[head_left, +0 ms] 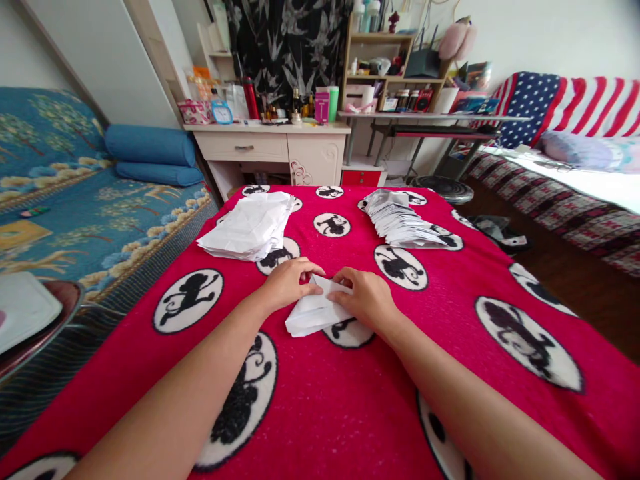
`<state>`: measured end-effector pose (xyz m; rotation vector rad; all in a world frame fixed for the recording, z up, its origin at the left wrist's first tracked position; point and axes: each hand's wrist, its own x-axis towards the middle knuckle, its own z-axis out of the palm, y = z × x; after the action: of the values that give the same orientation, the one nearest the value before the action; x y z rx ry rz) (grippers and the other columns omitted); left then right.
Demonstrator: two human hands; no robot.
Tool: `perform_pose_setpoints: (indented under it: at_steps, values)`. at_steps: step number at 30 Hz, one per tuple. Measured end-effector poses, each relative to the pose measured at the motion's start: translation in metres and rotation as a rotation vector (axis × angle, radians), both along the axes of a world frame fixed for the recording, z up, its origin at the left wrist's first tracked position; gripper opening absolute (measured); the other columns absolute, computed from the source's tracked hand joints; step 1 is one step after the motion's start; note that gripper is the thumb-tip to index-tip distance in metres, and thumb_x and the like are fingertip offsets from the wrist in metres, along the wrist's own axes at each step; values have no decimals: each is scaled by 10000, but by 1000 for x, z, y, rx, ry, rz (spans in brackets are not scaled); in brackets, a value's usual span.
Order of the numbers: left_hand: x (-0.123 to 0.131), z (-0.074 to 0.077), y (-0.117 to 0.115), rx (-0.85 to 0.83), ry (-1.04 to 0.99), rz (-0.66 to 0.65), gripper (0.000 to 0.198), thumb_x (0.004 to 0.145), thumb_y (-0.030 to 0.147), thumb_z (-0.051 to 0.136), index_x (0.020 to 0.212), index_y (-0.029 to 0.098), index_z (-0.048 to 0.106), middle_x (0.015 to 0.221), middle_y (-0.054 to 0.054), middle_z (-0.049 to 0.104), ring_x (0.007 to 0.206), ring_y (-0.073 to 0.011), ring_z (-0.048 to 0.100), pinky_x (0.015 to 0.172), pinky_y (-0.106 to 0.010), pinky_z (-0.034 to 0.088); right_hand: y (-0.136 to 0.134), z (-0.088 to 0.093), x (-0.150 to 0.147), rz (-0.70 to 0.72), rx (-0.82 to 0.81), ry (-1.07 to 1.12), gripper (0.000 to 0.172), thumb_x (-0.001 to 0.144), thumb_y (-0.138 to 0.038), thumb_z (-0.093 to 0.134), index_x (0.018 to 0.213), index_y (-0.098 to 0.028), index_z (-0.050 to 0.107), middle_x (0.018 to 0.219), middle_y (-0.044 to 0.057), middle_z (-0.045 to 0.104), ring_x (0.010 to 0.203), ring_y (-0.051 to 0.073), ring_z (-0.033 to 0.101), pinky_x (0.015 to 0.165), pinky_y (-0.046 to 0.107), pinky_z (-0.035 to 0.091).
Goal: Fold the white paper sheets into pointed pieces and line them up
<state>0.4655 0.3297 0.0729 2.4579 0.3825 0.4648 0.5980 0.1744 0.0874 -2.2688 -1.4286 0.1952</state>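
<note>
A folded white paper [313, 312] lies on the red cloth with monkey prints, between my two hands. My left hand [290, 285] grips its far left edge, thumb on top and fingers curled behind. On the paper's far right side, my right hand [367, 295] pinches it between thumb and fingers. Farther off to the left rests a loose pile of white papers [250, 227]. At the far right, a row of folded white papers [400, 221] leans in an overlapping stack.
The red cloth [320, 413] covers the table in front of me. Beyond it stand a white cabinet [260, 148] and a shelf with small items. A blue-covered sofa [100, 200] is on the left, a bed [595, 175] on the right. A round stool [443, 190] stands behind the table's right corner.
</note>
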Motion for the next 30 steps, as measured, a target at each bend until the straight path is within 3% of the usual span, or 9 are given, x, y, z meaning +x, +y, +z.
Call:
perform_pose_setpoints:
  at_steps: [4, 10, 13, 15, 18, 21, 24, 26, 30]
  values:
    - [0, 0, -1, -128, -21, 65, 141, 672, 281, 748, 745, 174, 693, 624, 23, 609, 563, -112, 528, 536, -230, 398, 1, -7, 5, -60, 261, 245, 279, 711, -408, 721, 922, -234, 668, 793, 14, 688, 706, 177, 607, 583, 263, 386]
    - [7, 2, -16, -734, -337, 353, 279, 714, 355, 710, 828, 147, 561, 641, 6, 650, 506, -134, 628, 493, -244, 527, 6, -3, 1, -62, 628, 912, 611, 735, -465, 682, 1218, -192, 426, 966, 85, 690, 853, 218, 668, 716, 325, 527]
    - [12, 7, -30, -946, -383, 371, 342, 696, 325, 732, 921, 129, 566, 768, -35, 697, 589, -152, 683, 557, -264, 575, 8, -3, -4, -19, 664, 971, 678, 660, -367, 753, 1216, -223, 394, 1027, 70, 671, 814, 203, 673, 706, 318, 544]
    - [14, 9, -36, -973, -299, 346, 363, 695, 335, 736, 940, 112, 586, 764, -50, 700, 561, -148, 671, 512, -249, 557, 8, -4, -4, -51, 661, 915, 572, 688, -349, 718, 1168, -220, 435, 890, 31, 663, 664, 177, 646, 586, 290, 524]
    - [12, 10, -38, -815, -126, 332, 333, 727, 387, 705, 874, 102, 617, 681, -61, 679, 503, -151, 628, 420, -232, 481, 7, -6, 4, -112, 624, 815, 369, 759, -337, 627, 1080, -196, 512, 619, -37, 563, 490, 145, 540, 462, 258, 437]
    - [7, 9, -34, -382, -83, 432, 370, 683, 377, 748, 932, 130, 631, 804, -95, 697, 688, -224, 670, 555, -309, 528, 6, -7, 15, -95, 499, 743, 327, 746, -290, 607, 1047, -172, 558, 571, -48, 536, 466, 137, 505, 458, 252, 410]
    - [3, 7, -28, 36, -126, 498, 755, 570, 333, 840, 1237, 179, 522, 1152, -141, 635, 1049, -316, 609, 853, -430, 509, 4, -5, 21, -78, 328, 485, 353, 703, -201, 612, 1052, -158, 598, 707, 5, 632, 587, 158, 572, 556, 269, 446]
    - [2, 4, -24, 169, -132, 450, 930, 563, 334, 850, 1367, 201, 403, 1310, -155, 537, 1203, -334, 512, 982, -460, 432, 2, -3, 21, -97, 222, 231, 369, 697, -180, 625, 1065, -174, 623, 823, 46, 672, 715, 192, 610, 647, 297, 459]
    - [3, -1, -17, 257, -86, 308, 919, 636, 330, 815, 1421, 228, 348, 1388, -133, 492, 1316, -318, 405, 1064, -463, 340, -1, -2, 20, -58, 135, -116, 407, 725, -252, 687, 1127, -215, 639, 1050, 99, 654, 989, 270, 579, 807, 366, 454]
